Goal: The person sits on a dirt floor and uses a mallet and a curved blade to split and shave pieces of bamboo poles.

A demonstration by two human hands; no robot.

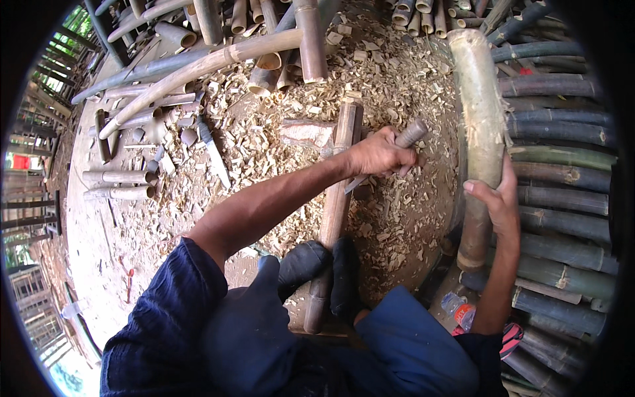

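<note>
My left hand (pixel 378 155) is closed around a chisel (pixel 413 132) with a round, ridged handle. Its narrow metal blade slants down beside a brown bamboo pole (pixel 336 212). Whether the edge touches the pole is hard to tell. Lengthwise, the pole lies in front of me, its near part pinned between my two feet in dark socks (pixel 305 270). On the right, my right hand (pixel 495 198) wraps round a thick, pale club-like log (pixel 477 99), held upright. The log's upper part is worn and frayed at the side.
Pale wood chips (pixel 264 139) litter the ground. A saw-like blade (pixel 213 152) lies at left among short bamboo pieces (pixel 119 192). A long bent pole (pixel 198 73) crosses the far left. Dark bamboo poles (pixel 562 178) line the right side, near a plastic bottle (pixel 460 311).
</note>
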